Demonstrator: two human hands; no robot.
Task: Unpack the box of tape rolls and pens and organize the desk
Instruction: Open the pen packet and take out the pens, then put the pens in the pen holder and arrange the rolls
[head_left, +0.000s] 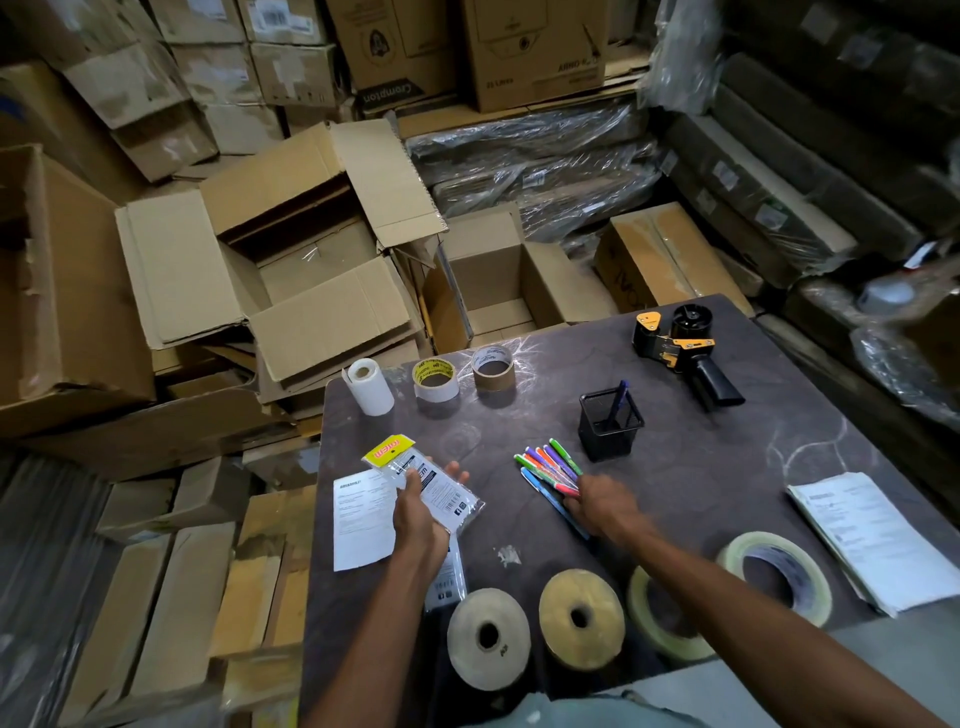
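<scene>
My left hand (422, 512) grips clear pen packet (425, 480), lifted above desk (701, 467). My right hand (605, 504) flat, fingers spread on fanned pens (550, 465); mesh pen holder (610, 421) just beyond fingertips.
</scene>
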